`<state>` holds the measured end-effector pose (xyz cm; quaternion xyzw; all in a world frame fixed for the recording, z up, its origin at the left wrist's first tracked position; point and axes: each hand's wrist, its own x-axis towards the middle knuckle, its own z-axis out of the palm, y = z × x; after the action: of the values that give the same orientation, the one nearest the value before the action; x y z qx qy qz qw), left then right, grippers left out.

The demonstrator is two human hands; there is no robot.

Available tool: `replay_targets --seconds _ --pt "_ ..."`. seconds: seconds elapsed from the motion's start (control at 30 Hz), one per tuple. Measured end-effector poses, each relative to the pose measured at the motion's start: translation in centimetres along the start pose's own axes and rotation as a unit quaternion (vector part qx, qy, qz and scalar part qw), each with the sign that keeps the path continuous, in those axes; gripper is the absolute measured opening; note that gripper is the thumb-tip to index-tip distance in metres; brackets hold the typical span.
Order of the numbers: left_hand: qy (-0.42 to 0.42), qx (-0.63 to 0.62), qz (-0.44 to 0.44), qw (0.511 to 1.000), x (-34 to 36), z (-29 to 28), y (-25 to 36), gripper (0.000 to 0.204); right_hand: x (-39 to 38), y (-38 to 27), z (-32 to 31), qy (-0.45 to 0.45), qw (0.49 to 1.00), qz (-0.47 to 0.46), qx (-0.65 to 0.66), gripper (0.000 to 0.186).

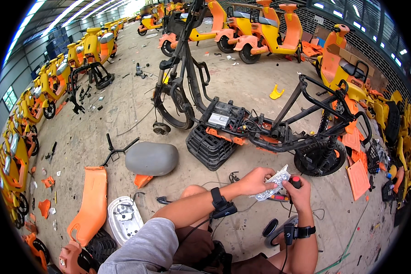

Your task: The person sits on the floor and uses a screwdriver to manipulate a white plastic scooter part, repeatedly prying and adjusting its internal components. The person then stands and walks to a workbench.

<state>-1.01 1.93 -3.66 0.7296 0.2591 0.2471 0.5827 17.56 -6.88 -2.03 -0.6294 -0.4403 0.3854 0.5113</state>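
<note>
Between my hands is a silvery-white, elongated lamp unit, tilted, with a shiny patterned face. My left hand grips its left edge, fingers curled over it. My right hand is closed around a screwdriver with a red-and-black handle, and its thumb and fingers also meet the lamp unit's right edge. Most of the screwdriver's shaft is hidden. Beneath the lamp unit, a red-and-yellow tool handle lies on the floor beside thin wires.
Ahead stands a stripped scooter frame over a black crate. To my left lie a grey seat, an orange panel and a white tray-like shell. Rows of yellow scooters line the left side; loose panels are heaped right.
</note>
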Motion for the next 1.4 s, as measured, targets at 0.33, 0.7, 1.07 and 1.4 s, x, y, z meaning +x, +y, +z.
replay_targets --seconds 0.33,0.7,1.07,1.4 --pt "0.0 0.004 0.001 1.0 0.01 0.0 -0.12 0.034 0.1 0.37 0.02 -0.002 1.0 -0.009 -0.003 0.02" --pt "0.002 0.007 -0.002 1.0 -0.06 0.04 0.06 0.033 0.05 0.44 -0.06 -0.004 1.0 -0.005 -0.002 0.022" --pt "-0.001 -0.008 0.003 1.0 0.08 0.18 -0.44 0.033 -0.16 -0.29 0.07 -0.025 1.0 0.002 -0.002 0.021" --pt "-0.005 -0.006 -0.001 1.0 -0.04 0.18 -0.25 0.032 -0.17 -0.37 -0.03 -0.019 1.0 0.006 -0.011 0.021"
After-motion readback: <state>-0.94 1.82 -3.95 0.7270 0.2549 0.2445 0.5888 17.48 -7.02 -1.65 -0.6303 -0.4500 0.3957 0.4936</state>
